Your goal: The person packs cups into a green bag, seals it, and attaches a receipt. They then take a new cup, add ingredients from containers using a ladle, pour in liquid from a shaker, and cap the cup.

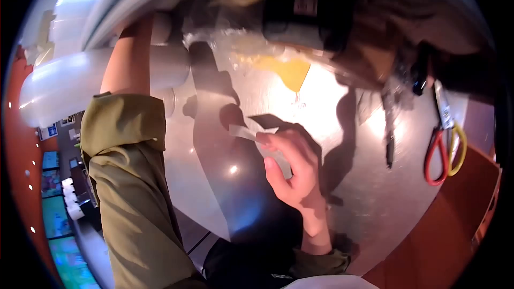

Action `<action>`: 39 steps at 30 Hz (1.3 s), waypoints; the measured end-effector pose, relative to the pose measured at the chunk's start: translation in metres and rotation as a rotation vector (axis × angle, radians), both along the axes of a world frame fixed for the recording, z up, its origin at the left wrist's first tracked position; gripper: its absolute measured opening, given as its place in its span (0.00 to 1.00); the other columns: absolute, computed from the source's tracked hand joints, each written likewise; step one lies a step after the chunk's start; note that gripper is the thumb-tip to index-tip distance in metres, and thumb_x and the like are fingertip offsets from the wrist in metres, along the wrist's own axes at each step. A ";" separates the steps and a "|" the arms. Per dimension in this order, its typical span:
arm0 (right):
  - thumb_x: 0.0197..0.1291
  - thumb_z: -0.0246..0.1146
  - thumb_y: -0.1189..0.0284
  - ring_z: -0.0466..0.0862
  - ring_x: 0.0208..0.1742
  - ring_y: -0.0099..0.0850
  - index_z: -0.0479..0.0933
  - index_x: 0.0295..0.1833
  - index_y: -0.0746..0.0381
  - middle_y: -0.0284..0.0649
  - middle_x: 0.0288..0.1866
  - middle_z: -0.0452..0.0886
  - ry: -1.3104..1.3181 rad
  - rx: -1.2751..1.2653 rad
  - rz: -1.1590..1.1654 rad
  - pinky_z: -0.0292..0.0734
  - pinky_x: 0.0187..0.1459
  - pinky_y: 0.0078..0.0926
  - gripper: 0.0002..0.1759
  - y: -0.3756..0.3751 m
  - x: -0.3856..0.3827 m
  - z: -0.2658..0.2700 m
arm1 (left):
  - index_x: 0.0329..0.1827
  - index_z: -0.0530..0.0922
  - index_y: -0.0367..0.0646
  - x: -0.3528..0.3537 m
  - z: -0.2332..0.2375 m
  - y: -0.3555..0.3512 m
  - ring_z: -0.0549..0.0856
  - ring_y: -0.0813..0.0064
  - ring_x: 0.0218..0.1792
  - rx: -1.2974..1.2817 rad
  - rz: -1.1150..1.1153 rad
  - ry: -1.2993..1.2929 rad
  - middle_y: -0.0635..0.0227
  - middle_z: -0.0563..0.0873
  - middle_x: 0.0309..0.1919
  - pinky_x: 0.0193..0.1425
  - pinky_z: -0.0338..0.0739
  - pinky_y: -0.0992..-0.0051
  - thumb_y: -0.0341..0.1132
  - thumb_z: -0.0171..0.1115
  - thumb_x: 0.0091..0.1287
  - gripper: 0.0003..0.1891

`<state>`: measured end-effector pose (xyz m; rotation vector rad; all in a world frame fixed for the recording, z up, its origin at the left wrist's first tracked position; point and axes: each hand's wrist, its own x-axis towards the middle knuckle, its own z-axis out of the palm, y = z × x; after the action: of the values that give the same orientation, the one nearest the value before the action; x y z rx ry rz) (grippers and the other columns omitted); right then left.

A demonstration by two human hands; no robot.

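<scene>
My right hand [297, 168] is over the middle of the table, with a short whitish strip [246, 132] at its index fingertip. The strip looks like translucent tape and points left. My thumb is bent below the index finger, with a gap between them. My left arm reaches up past a large roll of clear plastic wrap [61, 80]. A grey curved edge along the top hides my left hand, so its fingers do not show.
On the table [369, 208], scissors [443, 144] with red and yellow handles lie at the right, near a dark pen [390, 152]. A black box [308, 16], a yellow piece [292, 72] and crumpled clear plastic [230, 37] lie at the back. Lit screens [56, 217] stand left.
</scene>
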<state>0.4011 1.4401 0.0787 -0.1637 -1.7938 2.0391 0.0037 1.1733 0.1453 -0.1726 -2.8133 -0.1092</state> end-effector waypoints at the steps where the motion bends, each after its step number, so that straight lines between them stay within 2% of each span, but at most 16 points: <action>1: 0.46 0.61 0.81 0.78 0.35 0.38 0.76 0.46 0.65 0.42 0.34 0.78 -0.013 0.017 0.001 0.74 0.37 0.29 0.17 0.000 0.003 0.004 | 0.56 0.71 0.35 -0.001 0.000 -0.002 0.73 0.56 0.55 0.004 0.003 0.014 0.51 0.75 0.54 0.61 0.65 0.66 0.33 0.57 0.61 0.21; 3: 0.49 0.60 0.82 0.78 0.35 0.35 0.74 0.48 0.66 0.41 0.34 0.78 -0.028 -0.036 0.013 0.74 0.37 0.27 0.16 0.001 0.005 0.005 | 0.56 0.71 0.35 0.002 -0.001 0.003 0.73 0.55 0.55 0.014 0.019 0.046 0.51 0.75 0.54 0.61 0.64 0.66 0.33 0.57 0.60 0.21; 9: 0.52 0.62 0.79 0.79 0.35 0.33 0.73 0.46 0.65 0.41 0.35 0.77 -0.056 -0.008 0.016 0.75 0.38 0.26 0.14 0.005 0.020 0.008 | 0.55 0.71 0.34 0.001 0.001 -0.001 0.73 0.55 0.55 0.071 0.047 0.073 0.51 0.75 0.53 0.61 0.64 0.65 0.32 0.57 0.59 0.20; 11: 0.53 0.62 0.77 0.79 0.35 0.33 0.74 0.46 0.64 0.40 0.36 0.77 -0.055 -0.076 0.005 0.75 0.38 0.26 0.13 0.003 0.017 0.017 | 0.55 0.71 0.34 0.000 0.003 -0.009 0.73 0.55 0.55 0.080 0.075 0.059 0.50 0.75 0.53 0.61 0.64 0.65 0.32 0.57 0.59 0.20; 12: 0.54 0.62 0.76 0.79 0.35 0.33 0.73 0.47 0.64 0.40 0.36 0.77 -0.116 -0.039 0.080 0.75 0.39 0.25 0.14 0.010 0.019 0.020 | 0.55 0.71 0.34 0.000 0.003 -0.011 0.73 0.54 0.55 0.087 0.085 0.056 0.50 0.75 0.53 0.61 0.64 0.64 0.31 0.57 0.59 0.20; 14: 0.55 0.62 0.76 0.79 0.39 0.33 0.72 0.51 0.63 0.40 0.38 0.77 0.010 -0.045 0.107 0.74 0.42 0.26 0.16 0.028 0.020 0.026 | 0.54 0.71 0.33 0.002 0.004 -0.011 0.72 0.54 0.54 0.094 0.096 0.055 0.50 0.75 0.52 0.61 0.64 0.64 0.31 0.57 0.59 0.20; 20: 0.57 0.61 0.74 0.78 0.47 0.40 0.70 0.56 0.63 0.45 0.46 0.76 -0.029 -0.074 0.019 0.74 0.48 0.30 0.20 -0.018 0.022 -0.018 | 0.53 0.72 0.33 -0.005 -0.002 -0.009 0.72 0.54 0.54 0.096 0.117 0.060 0.50 0.75 0.51 0.61 0.63 0.63 0.30 0.57 0.57 0.20; 27: 0.57 0.61 0.71 0.76 0.48 0.44 0.71 0.54 0.62 0.47 0.47 0.74 -0.075 -0.066 0.037 0.73 0.49 0.33 0.19 -0.013 0.023 -0.006 | 0.52 0.72 0.32 0.008 -0.007 0.015 0.72 0.53 0.53 0.123 0.123 0.112 0.50 0.75 0.50 0.61 0.63 0.62 0.29 0.57 0.56 0.20; 29: 0.57 0.60 0.71 0.76 0.48 0.44 0.71 0.54 0.62 0.47 0.47 0.74 -0.094 -0.101 0.119 0.73 0.49 0.33 0.18 0.004 0.024 0.004 | 0.52 0.72 0.32 0.017 -0.008 0.027 0.72 0.53 0.53 0.139 0.120 0.134 0.50 0.75 0.50 0.60 0.62 0.62 0.29 0.57 0.56 0.20; 35: 0.57 0.60 0.73 0.78 0.45 0.38 0.71 0.50 0.64 0.44 0.44 0.75 -0.018 -0.164 0.170 0.74 0.47 0.29 0.15 0.014 0.023 0.014 | 0.51 0.72 0.31 0.045 -0.020 0.070 0.71 0.52 0.53 0.218 0.099 0.232 0.49 0.75 0.49 0.60 0.62 0.61 0.28 0.56 0.55 0.19; 39: 0.57 0.60 0.76 0.79 0.43 0.33 0.71 0.48 0.66 0.42 0.42 0.76 0.002 -0.205 0.087 0.73 0.45 0.25 0.14 -0.002 0.023 0.010 | 0.50 0.72 0.31 0.070 -0.033 0.104 0.71 0.51 0.52 0.280 0.063 0.310 0.49 0.75 0.49 0.60 0.62 0.60 0.27 0.56 0.54 0.19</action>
<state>0.4240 1.4385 0.0891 -0.1447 -1.6140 2.2817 0.0733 1.2775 0.1125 -0.0311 -2.4604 -0.4210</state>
